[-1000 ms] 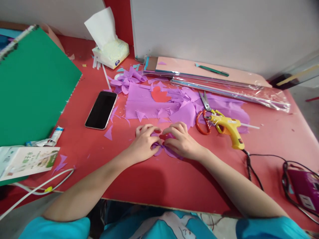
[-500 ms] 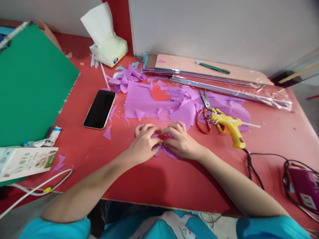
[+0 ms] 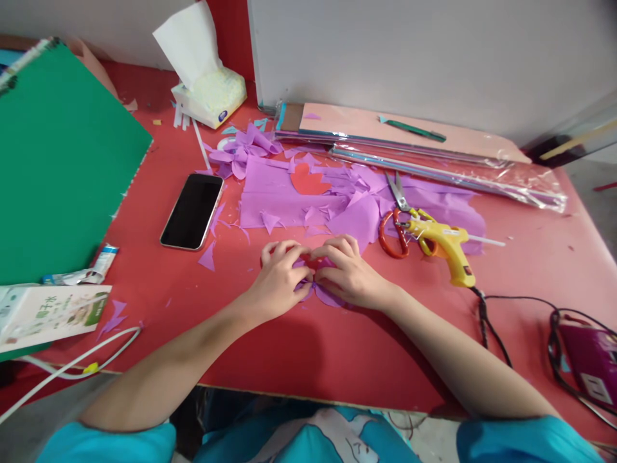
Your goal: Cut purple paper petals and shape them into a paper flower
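Observation:
My left hand (image 3: 281, 276) and my right hand (image 3: 348, 271) meet near the middle of the red table. Between them is a small purple paper piece with rounded, petal-like edges (image 3: 330, 296), pinched by the fingers of both hands. Much of this piece is hidden under my fingers. Just beyond the hands lies a large purple paper sheet (image 3: 289, 209) covered with cut scraps. A red paper cutout with a pointed edge (image 3: 308, 180) rests on that sheet.
Right of my hands lie red-handled scissors (image 3: 395, 235) and a yellow glue gun (image 3: 446, 247) with its cord. A phone (image 3: 193, 211), a tissue pack (image 3: 212, 96) and a green board (image 3: 62, 167) are on the left. Wrapped paper with a green cutter (image 3: 415, 130) lies behind.

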`<state>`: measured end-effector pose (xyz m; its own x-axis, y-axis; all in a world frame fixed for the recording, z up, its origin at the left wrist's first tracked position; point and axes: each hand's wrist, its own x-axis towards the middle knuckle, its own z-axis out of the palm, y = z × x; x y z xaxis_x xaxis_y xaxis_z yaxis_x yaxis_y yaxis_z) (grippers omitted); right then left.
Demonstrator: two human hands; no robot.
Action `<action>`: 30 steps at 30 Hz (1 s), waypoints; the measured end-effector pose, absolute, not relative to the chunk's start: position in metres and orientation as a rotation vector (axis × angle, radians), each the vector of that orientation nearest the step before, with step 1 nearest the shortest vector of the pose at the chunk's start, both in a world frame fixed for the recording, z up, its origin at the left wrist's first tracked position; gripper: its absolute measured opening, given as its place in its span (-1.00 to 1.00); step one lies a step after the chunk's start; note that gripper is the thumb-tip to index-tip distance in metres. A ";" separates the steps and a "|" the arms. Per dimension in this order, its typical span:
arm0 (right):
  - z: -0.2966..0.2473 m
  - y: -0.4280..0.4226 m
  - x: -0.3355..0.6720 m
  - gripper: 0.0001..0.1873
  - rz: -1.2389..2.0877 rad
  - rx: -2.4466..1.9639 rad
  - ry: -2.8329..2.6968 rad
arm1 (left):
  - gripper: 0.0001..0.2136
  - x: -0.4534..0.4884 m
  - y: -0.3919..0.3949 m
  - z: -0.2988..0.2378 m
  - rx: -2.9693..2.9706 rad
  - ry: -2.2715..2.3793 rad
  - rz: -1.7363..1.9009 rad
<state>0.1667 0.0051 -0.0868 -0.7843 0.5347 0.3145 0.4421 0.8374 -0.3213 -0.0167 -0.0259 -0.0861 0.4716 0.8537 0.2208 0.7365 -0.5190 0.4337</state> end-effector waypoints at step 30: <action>-0.086 0.000 0.169 -0.89 0.299 -0.830 -2.617 | -0.94 -0.016 -0.026 -0.090 2.389 1.398 0.597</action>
